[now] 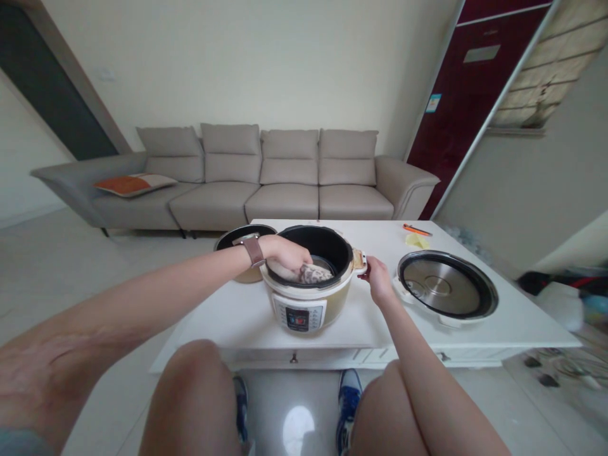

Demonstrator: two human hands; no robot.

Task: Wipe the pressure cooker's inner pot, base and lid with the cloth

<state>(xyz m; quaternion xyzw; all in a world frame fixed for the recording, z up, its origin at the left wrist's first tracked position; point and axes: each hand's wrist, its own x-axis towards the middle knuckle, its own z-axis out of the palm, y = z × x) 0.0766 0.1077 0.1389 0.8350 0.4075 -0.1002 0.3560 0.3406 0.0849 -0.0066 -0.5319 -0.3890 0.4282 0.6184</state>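
A white and beige electric pressure cooker (308, 307) stands lidless on the white table, its control panel facing me. My left hand (289, 253), with a watch (255, 249) on the wrist, reaches down inside it. Its fingers are closed on a patterned cloth (314, 273) against the inner wall of the dark pot. On the cooker's right side, my right hand (377, 278) grips the side handle (360, 261). Behind my left wrist sits a round inner pot (247, 276), partly hidden. The detached lid (439, 285) lies to the right, its metal underside facing up.
An orange-handled tool (418, 229) and a yellowish scrap (417, 241) lie toward the table's back right. Behind the white table (209, 323) stands a grey sofa (285, 199) with an orange cushion (135, 183). My knees are close to the drawer front.
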